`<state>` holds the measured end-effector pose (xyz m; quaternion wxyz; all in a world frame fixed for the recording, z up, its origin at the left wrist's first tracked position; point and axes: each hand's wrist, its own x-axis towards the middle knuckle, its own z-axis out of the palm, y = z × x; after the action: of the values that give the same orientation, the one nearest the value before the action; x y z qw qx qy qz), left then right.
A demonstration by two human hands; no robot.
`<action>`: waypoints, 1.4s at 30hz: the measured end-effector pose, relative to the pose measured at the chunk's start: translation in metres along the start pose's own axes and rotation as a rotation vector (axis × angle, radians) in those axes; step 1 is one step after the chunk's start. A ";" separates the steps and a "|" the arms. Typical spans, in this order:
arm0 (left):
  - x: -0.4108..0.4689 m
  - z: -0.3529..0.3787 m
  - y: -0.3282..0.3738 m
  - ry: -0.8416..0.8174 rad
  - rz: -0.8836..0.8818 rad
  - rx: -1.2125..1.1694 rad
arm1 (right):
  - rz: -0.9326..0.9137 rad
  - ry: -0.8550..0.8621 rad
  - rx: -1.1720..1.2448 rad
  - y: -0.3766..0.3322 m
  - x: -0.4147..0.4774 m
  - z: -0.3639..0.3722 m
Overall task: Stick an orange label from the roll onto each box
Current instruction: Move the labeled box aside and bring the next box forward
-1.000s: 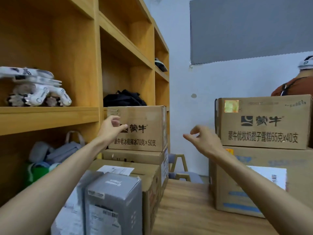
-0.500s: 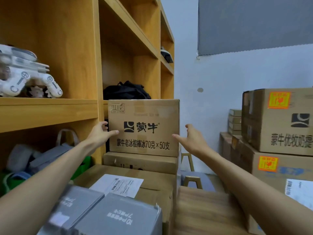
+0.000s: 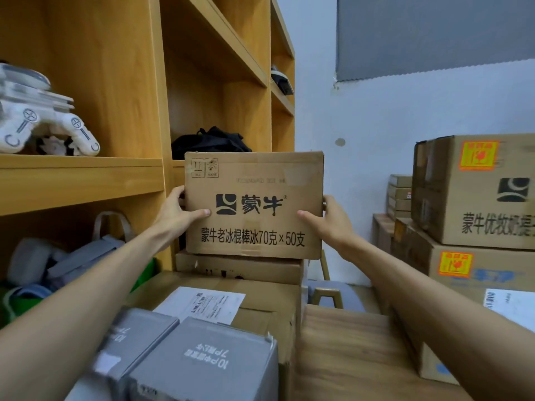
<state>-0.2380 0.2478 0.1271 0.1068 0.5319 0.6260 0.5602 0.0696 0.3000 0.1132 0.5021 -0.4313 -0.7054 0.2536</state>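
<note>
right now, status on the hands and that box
Left hand and right hand in a grip on either side of the Mengniu carton. No orange label on its front. Two stacked cartons right already labelled. Label roll not in view.

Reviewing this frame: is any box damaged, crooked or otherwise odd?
Nothing looks damaged or spilled. One thing stands out: the box gripped between the left hand and right hand shows no orange label on its front, unlike the two stacked boxes at right, which carry orange labels.

A white robot toy (image 3: 43, 123) is placed on the wooden shelf (image 3: 81, 180); a black bag (image 3: 211, 138) is kept in the next compartment
</note>
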 end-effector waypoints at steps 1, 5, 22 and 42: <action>-0.008 0.000 0.007 -0.008 0.036 -0.004 | -0.011 0.028 -0.020 -0.002 -0.005 -0.008; -0.047 0.001 0.043 -0.040 0.129 -0.048 | -0.054 0.132 -0.115 -0.019 -0.033 -0.049; -0.233 0.037 0.178 -0.101 0.330 -0.199 | -0.239 0.367 -0.134 -0.047 -0.222 -0.245; -0.398 0.146 0.062 -0.225 0.081 -0.238 | 0.041 0.300 -0.056 0.114 -0.376 -0.239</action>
<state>0.0659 0.0089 -0.0578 0.2154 0.5997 0.5175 0.5712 0.3778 0.0145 -0.0735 0.5842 -0.4925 -0.6204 0.1768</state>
